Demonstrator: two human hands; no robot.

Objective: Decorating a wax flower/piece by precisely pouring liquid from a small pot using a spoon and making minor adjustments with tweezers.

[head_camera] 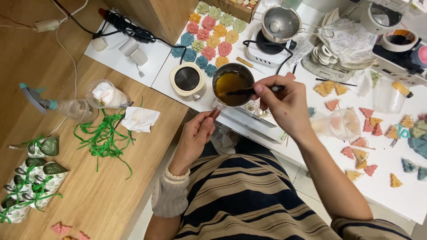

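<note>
A small metal pot (pixel 233 82) of amber liquid stands near the white table's front edge. My left hand (pixel 195 135) grips the pot's reddish-brown handle (pixel 215 113). My right hand (pixel 284 103) pinches a thin dark stirring stick (pixel 249 91) whose tip dips into the liquid. Both forearms reach out from my striped shirt.
A cream round heater (pixel 187 79) sits left of the pot, and a second steel pot (pixel 280 23) on a white burner behind. Coloured flower shapes (pixel 210 40) and tree-shaped pieces (pixel 369 126) lie on the white table (pixel 400 195). Green ribbon (pixel 103 135), a spray bottle (pixel 58 105) and wrapped bundles rest on the wooden table.
</note>
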